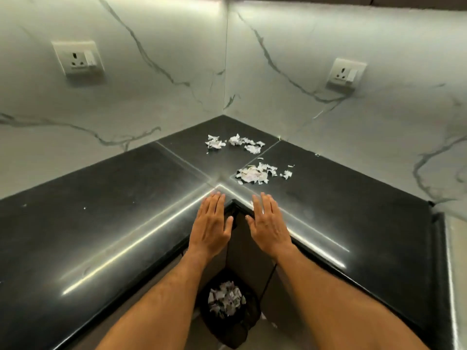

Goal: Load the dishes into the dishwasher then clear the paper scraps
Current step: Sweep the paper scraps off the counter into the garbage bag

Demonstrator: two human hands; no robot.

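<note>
Torn white paper scraps lie on the black L-shaped countertop [106,203] in its inner corner: a far cluster [233,143] near the walls and a nearer pile [255,173], with a small bit [286,174] to its right. My left hand [211,223] and my right hand [269,223] are flat, palms down, fingers extended, over the counter's front inner corner, just short of the nearer pile. Both hold nothing. Below, between my forearms, a black bin [227,322] on the floor holds more paper scraps [225,299].
Marble-patterned walls meet behind the corner, with a socket on the left wall [78,58] and another on the right wall [345,73]. A few scraps lie on the floor [274,324] beside the bin. Dark cabinet fronts stand under the counter.
</note>
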